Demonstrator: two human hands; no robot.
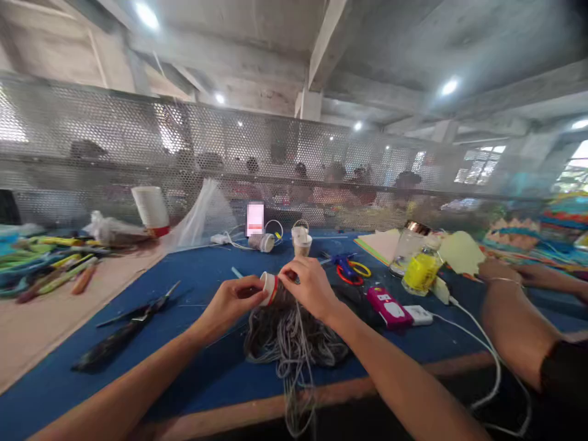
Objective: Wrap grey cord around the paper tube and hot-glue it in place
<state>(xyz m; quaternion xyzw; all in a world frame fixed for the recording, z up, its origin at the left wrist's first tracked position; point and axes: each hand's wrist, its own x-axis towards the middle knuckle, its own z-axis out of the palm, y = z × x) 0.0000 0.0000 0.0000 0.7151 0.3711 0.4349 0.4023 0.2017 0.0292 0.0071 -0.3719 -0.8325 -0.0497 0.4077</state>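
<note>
A small white paper cup with a red band (270, 289) is tilted on its side, its rim gripped between the thumb and fingers of my left hand (235, 301). Grey yarn covers part of the cup beyond the red band. My right hand (311, 286) is pinched close against the cup, and a strand of yarn runs down from its fingers. A loose heap of grey yarn (294, 343) lies under both hands and hangs over the table's front edge. My right fingers partly hide the cup's far end.
Black-handled scissors (133, 324) lie at left on the blue table (193, 361). Behind my hands stand wrapped cups (302, 242) and a lit phone (255, 217). At right are coloured scissors (351, 269), a pink power bank (389, 307), a yellow-labelled bottle (420, 272) and a co-worker's arm (509, 312).
</note>
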